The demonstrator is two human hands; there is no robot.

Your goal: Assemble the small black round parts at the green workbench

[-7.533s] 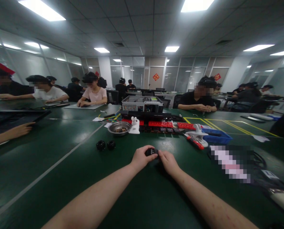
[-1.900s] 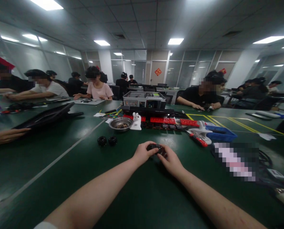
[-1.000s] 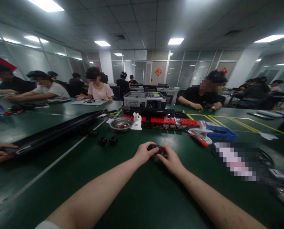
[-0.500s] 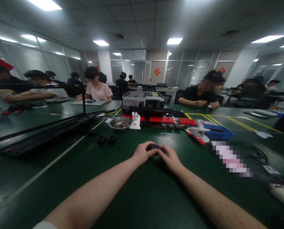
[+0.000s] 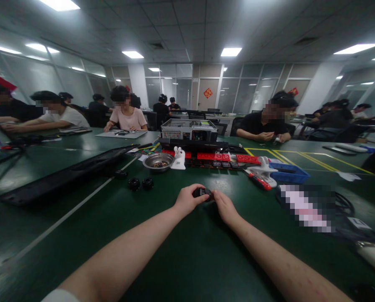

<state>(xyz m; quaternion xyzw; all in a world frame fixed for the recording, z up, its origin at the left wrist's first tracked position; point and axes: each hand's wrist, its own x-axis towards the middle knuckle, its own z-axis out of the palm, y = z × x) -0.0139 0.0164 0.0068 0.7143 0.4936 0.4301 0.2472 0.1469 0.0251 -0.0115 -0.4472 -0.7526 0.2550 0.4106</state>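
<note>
My left hand (image 5: pixel 187 201) is closed around a small black part (image 5: pixel 202 192), whose exact kind I cannot make out, just above the green table. At the part's right end, my right hand (image 5: pixel 225 206) has its fingertips pressed together against it. The fingers cover some of the part. To the left of my hands sit two round black pieces, one (image 5: pixel 134 184) beside the other (image 5: pixel 147 183), resembling caster wheels. Beyond them stands a metal bowl (image 5: pixel 149 164) with small screw-like pieces inside.
A long black plastic piece (image 5: pixel 64 176) lies at left. Ahead are a white stand (image 5: pixel 178 159), red strips (image 5: pixel 212 157) and an open computer case (image 5: pixel 189 131). Rightward lie red-handled pliers (image 5: pixel 259 182), a blue tray (image 5: pixel 291 176) and black cables (image 5: pixel 345 203). Several people sit around the tables.
My right hand has shifted slightly right, so more of the black part shows. The thin black frame over the left of the table has moved off toward the left edge.
</note>
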